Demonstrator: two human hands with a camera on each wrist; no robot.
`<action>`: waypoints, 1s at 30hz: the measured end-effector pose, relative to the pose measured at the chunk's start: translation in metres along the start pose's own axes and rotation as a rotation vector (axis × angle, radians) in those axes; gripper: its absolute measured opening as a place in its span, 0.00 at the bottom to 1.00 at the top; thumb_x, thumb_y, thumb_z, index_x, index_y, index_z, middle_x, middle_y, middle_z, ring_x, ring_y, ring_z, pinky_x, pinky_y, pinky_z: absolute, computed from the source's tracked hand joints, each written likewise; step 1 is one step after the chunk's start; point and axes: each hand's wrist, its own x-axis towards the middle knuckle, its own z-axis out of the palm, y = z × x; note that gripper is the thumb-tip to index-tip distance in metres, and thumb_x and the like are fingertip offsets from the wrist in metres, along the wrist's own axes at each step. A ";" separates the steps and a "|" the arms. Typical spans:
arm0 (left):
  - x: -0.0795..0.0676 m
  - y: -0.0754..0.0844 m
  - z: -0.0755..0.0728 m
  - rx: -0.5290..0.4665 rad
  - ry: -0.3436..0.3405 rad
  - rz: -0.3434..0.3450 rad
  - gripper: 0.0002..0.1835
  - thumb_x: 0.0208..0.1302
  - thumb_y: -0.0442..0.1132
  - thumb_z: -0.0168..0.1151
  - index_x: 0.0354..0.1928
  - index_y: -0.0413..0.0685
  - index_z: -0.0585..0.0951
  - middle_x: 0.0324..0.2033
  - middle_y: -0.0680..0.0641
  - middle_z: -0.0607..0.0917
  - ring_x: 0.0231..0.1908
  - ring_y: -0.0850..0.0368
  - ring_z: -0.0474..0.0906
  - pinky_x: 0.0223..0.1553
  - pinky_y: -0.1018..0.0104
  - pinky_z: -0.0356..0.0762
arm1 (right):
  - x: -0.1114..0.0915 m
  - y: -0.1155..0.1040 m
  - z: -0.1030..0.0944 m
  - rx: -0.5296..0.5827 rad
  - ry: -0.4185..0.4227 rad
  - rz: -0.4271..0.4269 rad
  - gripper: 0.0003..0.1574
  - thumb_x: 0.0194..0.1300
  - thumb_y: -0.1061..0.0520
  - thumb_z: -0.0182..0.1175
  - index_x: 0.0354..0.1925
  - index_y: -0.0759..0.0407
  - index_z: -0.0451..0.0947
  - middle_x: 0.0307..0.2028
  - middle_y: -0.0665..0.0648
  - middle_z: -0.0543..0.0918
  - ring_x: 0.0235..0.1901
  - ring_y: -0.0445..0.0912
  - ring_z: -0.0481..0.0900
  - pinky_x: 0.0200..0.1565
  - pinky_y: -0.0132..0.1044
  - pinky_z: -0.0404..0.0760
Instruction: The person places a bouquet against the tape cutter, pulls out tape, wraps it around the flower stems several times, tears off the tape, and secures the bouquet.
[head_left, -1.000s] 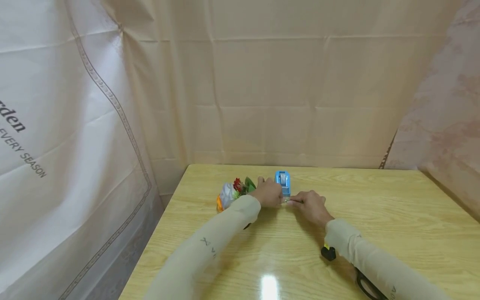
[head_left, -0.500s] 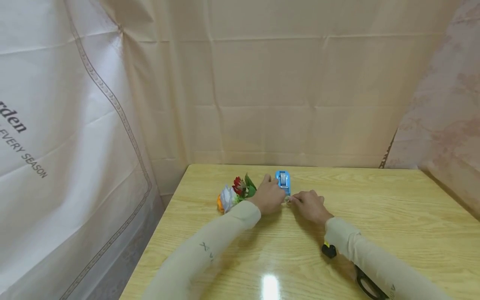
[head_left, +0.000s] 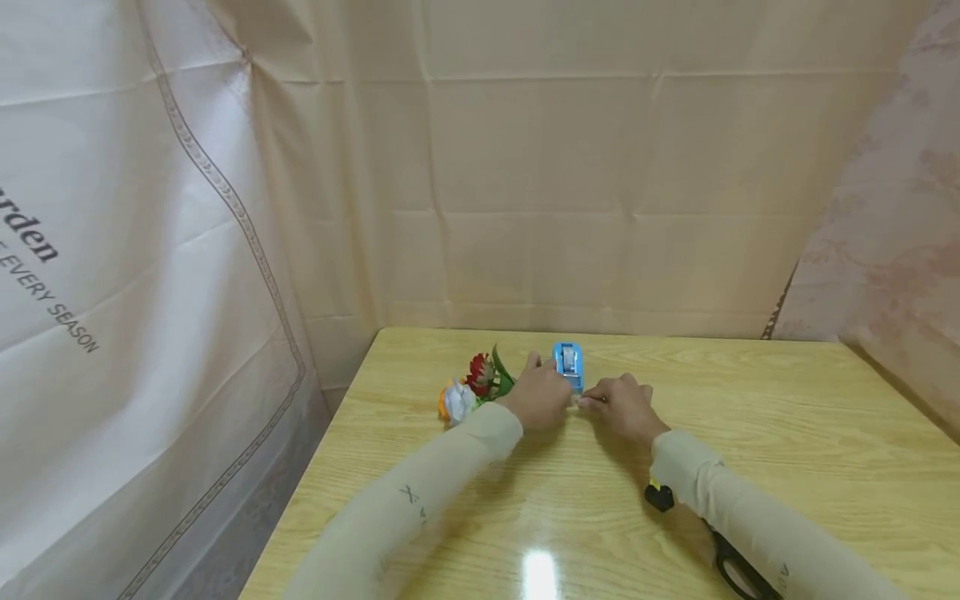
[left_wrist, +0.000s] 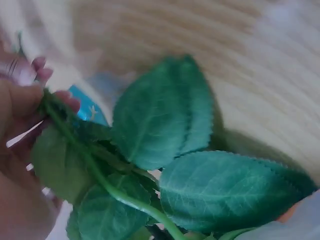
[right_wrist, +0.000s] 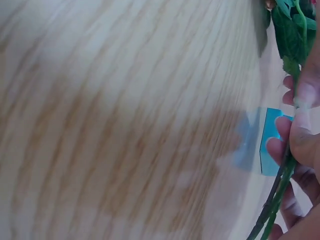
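Observation:
A small bunch of flowers lies to the left in the head view: a red flower (head_left: 477, 375), a white flower (head_left: 460, 403) and an orange flower (head_left: 443, 408). My left hand (head_left: 537, 398) grips their green stems (left_wrist: 107, 185) just past the broad leaves (left_wrist: 150, 115). Close by on the right, my right hand (head_left: 624, 408) pinches the same stems between thumb and fingers. In the right wrist view the stem ends run out below that hand. Something pale and glossy shows on the stems between the hands; its kind is unclear. Behind the hands stands a blue tape dispenser (head_left: 567, 365).
Black-handled scissors (head_left: 738, 571) lie partly under the right forearm. A small black and yellow item (head_left: 658, 497) shows below the right cuff. The wooden table (head_left: 787, 408) ends at a cloth curtain (head_left: 525, 208) at the back.
The flower heads have turned and shifted slightly to the right. The left hand moved slightly to the right early on. Both hands stay close together on the stems.

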 end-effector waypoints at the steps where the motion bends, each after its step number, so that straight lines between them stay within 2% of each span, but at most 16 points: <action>1: 0.002 -0.003 -0.001 -0.063 -0.013 -0.019 0.11 0.71 0.45 0.64 0.28 0.61 0.85 0.27 0.63 0.83 0.41 0.58 0.73 0.48 0.55 0.56 | 0.000 0.000 0.000 0.005 0.010 -0.003 0.08 0.66 0.55 0.69 0.39 0.56 0.91 0.32 0.50 0.88 0.37 0.50 0.75 0.43 0.55 0.60; 6: 0.010 -0.015 -0.006 -0.305 -0.087 -0.084 0.10 0.69 0.43 0.64 0.27 0.60 0.85 0.27 0.62 0.79 0.35 0.58 0.67 0.45 0.55 0.53 | 0.000 0.002 0.001 0.003 0.057 -0.025 0.06 0.64 0.56 0.71 0.39 0.56 0.92 0.32 0.48 0.88 0.36 0.49 0.71 0.42 0.52 0.58; 9: 0.012 -0.017 -0.008 -0.384 -0.138 -0.099 0.15 0.72 0.45 0.62 0.25 0.59 0.86 0.27 0.61 0.79 0.36 0.57 0.66 0.44 0.56 0.52 | -0.001 0.002 0.002 -0.016 0.063 -0.030 0.07 0.64 0.56 0.72 0.40 0.56 0.92 0.33 0.48 0.88 0.36 0.49 0.69 0.41 0.51 0.58; 12: 0.012 -0.017 -0.009 -0.419 -0.155 -0.111 0.16 0.74 0.47 0.61 0.26 0.59 0.88 0.29 0.62 0.81 0.37 0.57 0.67 0.44 0.56 0.52 | -0.001 0.003 0.003 -0.038 0.063 -0.031 0.07 0.64 0.55 0.72 0.40 0.56 0.92 0.33 0.48 0.88 0.35 0.49 0.68 0.41 0.50 0.58; 18: 0.009 -0.013 -0.009 -0.400 -0.120 -0.159 0.12 0.74 0.51 0.62 0.37 0.59 0.92 0.34 0.65 0.84 0.38 0.58 0.69 0.45 0.55 0.53 | -0.001 0.004 0.007 -0.031 0.053 -0.036 0.09 0.66 0.55 0.70 0.42 0.56 0.91 0.31 0.48 0.88 0.34 0.48 0.68 0.41 0.51 0.58; 25: 0.009 -0.008 -0.007 -0.322 -0.072 -0.175 0.15 0.73 0.55 0.62 0.31 0.61 0.90 0.27 0.66 0.81 0.36 0.58 0.69 0.45 0.55 0.54 | -0.001 0.005 0.007 -0.010 -0.003 0.010 0.14 0.72 0.52 0.64 0.47 0.58 0.90 0.42 0.54 0.90 0.37 0.50 0.70 0.43 0.56 0.59; 30: 0.008 -0.005 -0.004 -0.243 -0.024 -0.169 0.15 0.72 0.54 0.64 0.26 0.61 0.89 0.24 0.65 0.80 0.36 0.59 0.68 0.43 0.57 0.54 | 0.000 0.005 0.006 -0.007 -0.014 0.024 0.14 0.73 0.51 0.63 0.48 0.57 0.90 0.41 0.54 0.90 0.39 0.50 0.71 0.43 0.55 0.59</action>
